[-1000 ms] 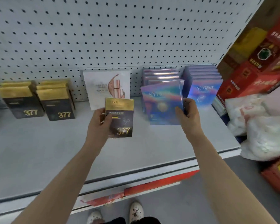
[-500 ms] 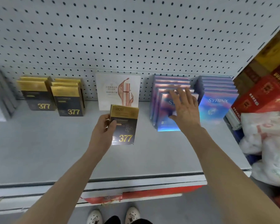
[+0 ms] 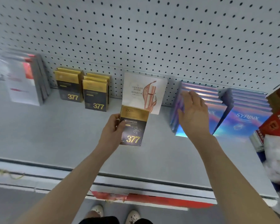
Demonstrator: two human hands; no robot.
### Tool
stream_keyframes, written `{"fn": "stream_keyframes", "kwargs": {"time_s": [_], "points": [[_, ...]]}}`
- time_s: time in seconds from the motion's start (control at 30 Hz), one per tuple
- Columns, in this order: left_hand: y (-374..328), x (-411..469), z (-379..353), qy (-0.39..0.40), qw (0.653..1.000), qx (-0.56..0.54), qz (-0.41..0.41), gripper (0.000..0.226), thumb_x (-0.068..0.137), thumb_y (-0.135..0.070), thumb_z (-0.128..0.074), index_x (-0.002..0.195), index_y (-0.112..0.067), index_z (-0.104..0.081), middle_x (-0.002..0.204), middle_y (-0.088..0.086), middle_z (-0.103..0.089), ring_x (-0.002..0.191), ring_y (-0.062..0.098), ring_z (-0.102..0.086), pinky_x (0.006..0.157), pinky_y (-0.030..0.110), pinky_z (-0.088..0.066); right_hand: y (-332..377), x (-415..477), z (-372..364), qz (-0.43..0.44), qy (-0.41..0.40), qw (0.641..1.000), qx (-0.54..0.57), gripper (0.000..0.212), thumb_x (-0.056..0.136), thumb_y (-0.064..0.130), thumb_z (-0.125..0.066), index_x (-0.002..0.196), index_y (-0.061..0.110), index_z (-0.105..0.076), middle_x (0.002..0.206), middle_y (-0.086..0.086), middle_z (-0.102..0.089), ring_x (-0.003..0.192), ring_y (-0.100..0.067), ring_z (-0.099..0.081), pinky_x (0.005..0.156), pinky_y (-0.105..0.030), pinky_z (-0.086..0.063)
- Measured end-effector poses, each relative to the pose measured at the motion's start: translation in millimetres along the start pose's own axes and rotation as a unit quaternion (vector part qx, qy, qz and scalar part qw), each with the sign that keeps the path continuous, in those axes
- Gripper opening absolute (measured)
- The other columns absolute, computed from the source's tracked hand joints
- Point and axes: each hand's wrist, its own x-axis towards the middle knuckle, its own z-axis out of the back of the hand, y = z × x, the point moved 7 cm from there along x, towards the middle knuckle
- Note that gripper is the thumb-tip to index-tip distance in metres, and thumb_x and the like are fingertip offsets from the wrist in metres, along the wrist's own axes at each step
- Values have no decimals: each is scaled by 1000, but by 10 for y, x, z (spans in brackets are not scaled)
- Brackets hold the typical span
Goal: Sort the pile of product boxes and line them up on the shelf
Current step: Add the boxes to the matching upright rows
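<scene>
Boxes stand in short rows along the back of the grey shelf (image 3: pixel 55 135), against the pegboard (image 3: pixel 136 38). The person in front of me holds one black-and-gold 377 box (image 3: pixel 133 126) in the left hand (image 3: pixel 111 131). The thumb lies across its face and the fingers wrap behind its left edge. It is upright and seems just clear of the shelf, in front of the white box (image 3: pixel 144 92). Its own kind, the two 377 rows (image 3: pixel 69 88), stand a little to the left, so I judge it belongs at the front of one of them.

The right hand (image 3: pixel 193 113) lies flat with straight fingers on the holographic boxes (image 3: pixel 208 89), pressing on their front and tops and gripping nothing. The SYRINX row (image 3: pixel 247 118) sits just beside them. Whether that front box is fully seated I cannot tell, as the hand covers it.

The held carton looks light and stiff, thin card with a glossy foil-printed skin. It should slide easily on the painted metal, but it could slip from a loose pinch and dent at the corners if squeezed. Taking it by the two narrow side edges, low to mid height, looks best, since that leaves the base free to land flat. Tall and narrow as it is, it may topple its row if nudged in hard.
</scene>
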Motion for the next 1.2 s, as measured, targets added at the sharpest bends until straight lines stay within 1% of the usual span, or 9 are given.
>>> {"fn": "stream_keyframes", "kwargs": {"time_s": [0.07,0.13,0.2,0.3,0.43,0.57,0.8,1.03,1.2], "points": [[19,-8,166,-15,1000,19,-13,19,101,-15,-43,116,-24,-50,99,-7,-62,83,6,-62,63,21,-49,541,14,-98,27,70,982,174,38,86,10,-65,124,11,-58,124,-9,-58,107,-22,-52,91,-31,-42],[58,24,362,-21,999,38,-15,19,101,-15,-42,115,-26,-48,100,-10,-61,91,9,-60,75,28,-50,1064,-16,-281,26,199,930,307,32,95,24,-58,126,19,-57,122,1,-60,106,-13,-56,90,-25,-44],[128,94,593,-19,999,42,-12,19,101,-15,-42,115,-25,-47,103,-10,-61,95,11,-60,83,35,-52,1473,-32,-455,22,297,882,364,30,96,28,-58,125,23,-58,119,5,-63,104,-12,-60,89,-24,-49],[205,218,975,-15,999,48,-19,20,101,-18,-44,119,-24,-50,107,-6,-64,98,14,-63,82,33,-54,1872,60,-610,16,330,868,371,27,94,22,-61,121,24,-61,113,6,-64,95,-12,-63,78,-15,-50],[266,444,1679,-62,992,102,-45,30,99,-17,-49,127,-23,-53,113,-5,-64,98,7,-61,75,12,-46,2456,313,-733,44,312,887,337,26,93,25,-63,119,27,-61,105,14,-61,89,-4,-59,74,-12,-44],[421,685,2357,-105,969,218,-58,37,96,-18,-55,132,-22,-48,123,-1,-56,106,13,-56,90,25,-43,3067,717,-804,68,250,918,301,25,94,23,-61,119,26,-59,103,13,-62,85,-3,-58,68,-8,-38],[675,1069,2659,36,894,416,-164,48,91,-14,-59,137,-13,-47,141,6,-46,126,27,-49,105,33,-39,3772,1136,-1218,99,200,955,193,29,96,17,-57,122,28,-52,115,1,-60,92,-16,-61,81,-34,-54],[795,1392,2555,136,828,502,-208,57,99,-28,-46,149,-12,-26,158,5,-21,146,25,-18,117,38,-25,3892,1207,-1382,145,126,981,-21,39,82,10,-72,118,17,-59,116,-3,-61,106,-23,-50,86,-31,-48],[828,1421,2527,157,815,505,-235,57,97,-26,-49,148,-6,-30,156,12,-25,145,29,-22,116,37,-25,3860,1189,-1423,144,129,980,-43,54,71,6,-78,120,18,-58,116,-4,-56,101,-24,-53,83,-33,-47]]}}
